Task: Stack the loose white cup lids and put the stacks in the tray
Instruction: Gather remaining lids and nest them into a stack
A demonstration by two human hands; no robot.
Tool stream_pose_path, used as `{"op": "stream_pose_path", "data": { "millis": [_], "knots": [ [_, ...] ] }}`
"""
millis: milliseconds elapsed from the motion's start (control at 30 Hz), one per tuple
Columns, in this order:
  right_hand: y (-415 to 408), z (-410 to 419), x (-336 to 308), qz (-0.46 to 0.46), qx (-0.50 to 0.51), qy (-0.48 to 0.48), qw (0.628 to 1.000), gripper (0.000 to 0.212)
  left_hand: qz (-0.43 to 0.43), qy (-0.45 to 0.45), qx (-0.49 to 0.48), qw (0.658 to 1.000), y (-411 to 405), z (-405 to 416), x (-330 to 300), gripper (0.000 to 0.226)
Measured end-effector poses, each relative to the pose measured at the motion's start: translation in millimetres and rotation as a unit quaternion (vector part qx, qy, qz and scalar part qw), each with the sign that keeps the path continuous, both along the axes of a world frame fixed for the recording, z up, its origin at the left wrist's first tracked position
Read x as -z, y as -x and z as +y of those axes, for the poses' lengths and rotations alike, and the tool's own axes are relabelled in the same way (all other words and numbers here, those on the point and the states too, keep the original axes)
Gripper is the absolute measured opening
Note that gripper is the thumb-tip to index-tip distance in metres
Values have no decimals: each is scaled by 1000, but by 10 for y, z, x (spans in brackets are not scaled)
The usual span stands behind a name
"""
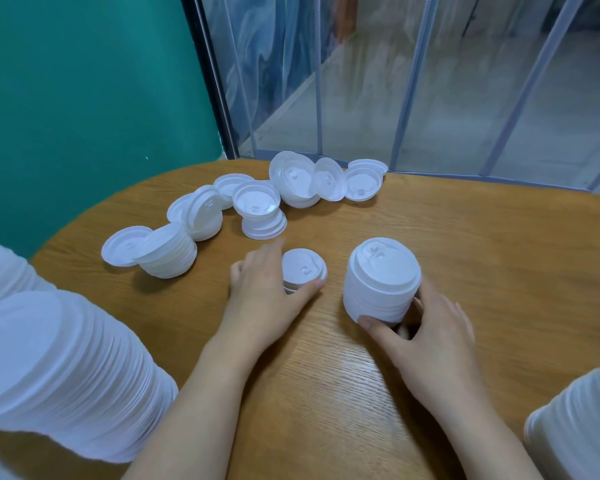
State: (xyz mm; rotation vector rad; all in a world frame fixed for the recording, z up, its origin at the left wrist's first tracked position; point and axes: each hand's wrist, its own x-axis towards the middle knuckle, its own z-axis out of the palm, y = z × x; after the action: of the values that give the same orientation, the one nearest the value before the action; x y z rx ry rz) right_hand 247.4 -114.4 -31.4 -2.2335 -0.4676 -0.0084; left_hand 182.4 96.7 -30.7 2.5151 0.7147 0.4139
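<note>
White cup lids (381,282) were mid-stacking — a tall stack and a short one, both on the table.

The right hand (426,327) clasped the base of the tall stack, thumb and fingers curled round it; the left hand (264,289) gripped the short stack (303,270) beside it. Loose lids (257,209) lay scattered toward the far edge of the wooden table (465,237). The next move likely called for merging the two — aligned rim to rim. Blurred stacks (59,368) at near left possibly sat in the tray; I could not tell.

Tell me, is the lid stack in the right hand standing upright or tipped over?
Upright. The lid stack stands on the table, top lid facing up, with the right hand gripping its base.
</note>
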Motion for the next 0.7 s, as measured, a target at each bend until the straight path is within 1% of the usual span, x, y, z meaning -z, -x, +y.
{"op": "stream_pose_path", "data": {
  "millis": [100, 200, 267, 333, 433, 500, 600, 633, 700],
  "knots": [
    [4, 0, 1, -3, 0, -11, 1000, 55, 3, 5, -7, 1000, -14, -23, -24, 73],
    [1, -1, 3, 0, 4, -10, 1000, 61, -23, 46, -14, 999, -1, -64, -112, 79],
    [-2, 3, 3, -2, 6, -10, 1000, 63, -62, 88, -27, 994, 5, -89, -180, 79],
    [-3, 8, 5, -7, 8, -12, 1000, 62, -120, 128, -40, 984, 9, -117, -254, 74],
    [0, 11, 10, -11, 3, -18, 1000, 60, -183, 170, -51, 967, 7, -199, -390, 71],
    [2, 10, 7, -10, 2, -18, 1000, 60, -209, 204, -34, 956, 3, -287, -491, 70],
    [5, 13, 1, -22, 6, -23, 999, 60, -220, 238, 34, 946, -16, -479, -605, 61],
    [8, 14, -2, -25, 6, -25, 999, 59, -222, 233, 56, 945, -25, -543, -618, 58],
    [9, 16, 2, -24, 3, -29, 999, 59, -219, 200, 92, 950, -58, -642, -609, 61]
  ]
}}
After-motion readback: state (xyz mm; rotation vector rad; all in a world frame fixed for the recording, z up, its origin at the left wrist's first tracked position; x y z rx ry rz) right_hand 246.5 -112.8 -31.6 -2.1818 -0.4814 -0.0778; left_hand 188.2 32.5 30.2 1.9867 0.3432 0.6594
